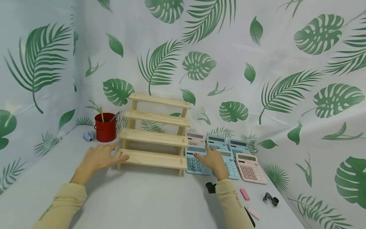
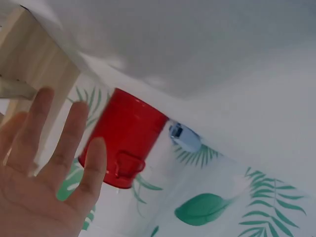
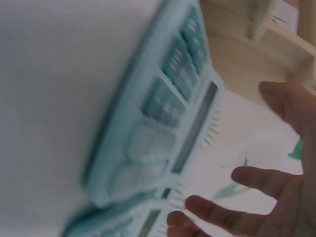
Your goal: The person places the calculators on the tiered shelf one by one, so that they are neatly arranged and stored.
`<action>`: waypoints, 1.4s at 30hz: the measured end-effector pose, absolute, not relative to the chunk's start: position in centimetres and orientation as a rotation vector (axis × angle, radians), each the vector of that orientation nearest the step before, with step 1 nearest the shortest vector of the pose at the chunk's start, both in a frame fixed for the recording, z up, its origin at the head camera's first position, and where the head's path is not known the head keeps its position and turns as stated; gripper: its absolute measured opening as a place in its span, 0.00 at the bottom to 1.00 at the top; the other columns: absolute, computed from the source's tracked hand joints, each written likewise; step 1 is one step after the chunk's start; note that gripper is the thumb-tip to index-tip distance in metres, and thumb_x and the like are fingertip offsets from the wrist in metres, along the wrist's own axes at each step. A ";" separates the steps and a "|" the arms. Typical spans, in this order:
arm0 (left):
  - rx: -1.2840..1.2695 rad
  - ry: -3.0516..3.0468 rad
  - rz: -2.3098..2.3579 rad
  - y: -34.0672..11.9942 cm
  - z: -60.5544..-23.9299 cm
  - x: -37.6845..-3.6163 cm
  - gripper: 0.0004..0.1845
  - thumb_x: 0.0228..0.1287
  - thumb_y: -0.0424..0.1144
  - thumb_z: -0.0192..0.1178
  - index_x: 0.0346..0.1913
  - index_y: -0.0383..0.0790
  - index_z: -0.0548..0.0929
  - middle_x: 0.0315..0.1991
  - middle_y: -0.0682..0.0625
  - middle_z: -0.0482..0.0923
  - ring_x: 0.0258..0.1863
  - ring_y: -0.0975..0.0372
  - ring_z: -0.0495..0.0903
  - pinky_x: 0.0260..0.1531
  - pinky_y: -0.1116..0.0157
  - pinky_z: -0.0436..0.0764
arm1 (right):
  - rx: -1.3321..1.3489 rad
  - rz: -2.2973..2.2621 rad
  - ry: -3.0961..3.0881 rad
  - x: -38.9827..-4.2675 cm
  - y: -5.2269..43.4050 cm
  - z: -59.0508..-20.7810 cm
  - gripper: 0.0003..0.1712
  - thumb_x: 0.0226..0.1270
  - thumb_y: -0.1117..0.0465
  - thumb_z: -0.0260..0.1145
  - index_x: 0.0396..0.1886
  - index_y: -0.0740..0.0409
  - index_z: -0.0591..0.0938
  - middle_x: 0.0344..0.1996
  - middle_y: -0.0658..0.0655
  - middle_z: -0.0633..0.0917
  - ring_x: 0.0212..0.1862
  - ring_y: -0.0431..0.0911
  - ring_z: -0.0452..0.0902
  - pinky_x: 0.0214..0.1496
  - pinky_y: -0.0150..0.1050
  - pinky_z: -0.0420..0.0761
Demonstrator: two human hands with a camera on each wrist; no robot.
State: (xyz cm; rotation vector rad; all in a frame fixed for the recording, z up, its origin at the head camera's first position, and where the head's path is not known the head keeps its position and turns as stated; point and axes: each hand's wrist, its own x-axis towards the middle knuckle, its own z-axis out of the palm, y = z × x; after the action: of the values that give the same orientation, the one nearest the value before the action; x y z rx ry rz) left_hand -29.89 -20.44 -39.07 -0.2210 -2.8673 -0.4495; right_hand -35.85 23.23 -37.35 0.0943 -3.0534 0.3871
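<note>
Leaf-printed cloth covers table [image 1: 148, 197] and walls. Left hand [image 1: 98, 157], fingers spread, rests at the wooden rack's [image 1: 155, 133] lowest step. Right hand [image 1: 213, 159], fingers relaxed, hovers over a blue calculator [image 1: 195, 162] beside the rack. It looks light, stiff, smooth plastic; best gripped by its side edges.

Both arms stretched forward in tan sleeves, left hand [image 1: 98, 157] and right hand [image 1: 211, 159] palm-down, fingers loosely spread, gripping nothing.
</note>
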 end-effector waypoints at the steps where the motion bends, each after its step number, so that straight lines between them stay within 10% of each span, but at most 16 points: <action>1: -0.236 -2.878 -0.450 -20.3 -39.2 -29.8 0.52 0.56 0.81 0.51 0.70 0.42 0.74 0.57 0.36 0.82 0.45 0.43 0.84 0.38 0.41 0.79 | 0.079 0.396 -3.053 -35.9 22.9 -37.6 0.49 0.69 0.33 0.57 0.78 0.61 0.61 0.72 0.80 0.61 0.71 0.79 0.57 0.66 0.73 0.65; 26: -0.279 -2.899 -0.498 -20.4 -40.6 -30.4 0.47 0.52 0.73 0.65 0.66 0.42 0.78 0.38 0.39 0.85 0.30 0.54 0.80 0.25 0.52 0.77 | -0.103 0.495 -3.105 -35.7 21.3 -39.3 0.60 0.54 0.29 0.65 0.75 0.65 0.64 0.65 0.85 0.67 0.66 0.82 0.61 0.63 0.73 0.68; 36: -0.257 -2.899 -0.519 -20.2 -41.0 -30.5 0.45 0.51 0.73 0.65 0.63 0.42 0.79 0.31 0.45 0.82 0.27 0.58 0.76 0.25 0.55 0.74 | 0.042 0.630 -2.916 -36.0 21.5 -31.0 0.62 0.60 0.25 0.58 0.80 0.62 0.54 0.46 0.79 0.81 0.32 0.56 0.77 0.36 0.52 0.79; 40: -0.255 -2.888 -0.513 -20.3 -41.0 -30.6 0.44 0.51 0.73 0.65 0.63 0.43 0.80 0.32 0.44 0.82 0.27 0.58 0.77 0.26 0.55 0.75 | 0.138 0.565 -2.894 -38.2 18.9 -27.3 0.60 0.61 0.25 0.56 0.81 0.58 0.52 0.60 0.83 0.72 0.53 0.71 0.75 0.52 0.64 0.78; 42: -0.245 -2.895 -0.520 -20.4 -41.0 -30.5 0.45 0.51 0.73 0.65 0.64 0.42 0.79 0.34 0.43 0.84 0.28 0.58 0.77 0.26 0.54 0.76 | 0.179 0.528 -2.910 -39.5 17.2 -25.7 0.60 0.62 0.25 0.56 0.82 0.55 0.50 0.70 0.83 0.61 0.70 0.78 0.58 0.63 0.71 0.69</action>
State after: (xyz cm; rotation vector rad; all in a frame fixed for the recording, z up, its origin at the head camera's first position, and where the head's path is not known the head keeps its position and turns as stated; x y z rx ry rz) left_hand -30.53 -20.36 -41.00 -0.2453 -2.8950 -0.5204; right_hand -39.52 17.17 -25.68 0.1794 -2.9097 0.5282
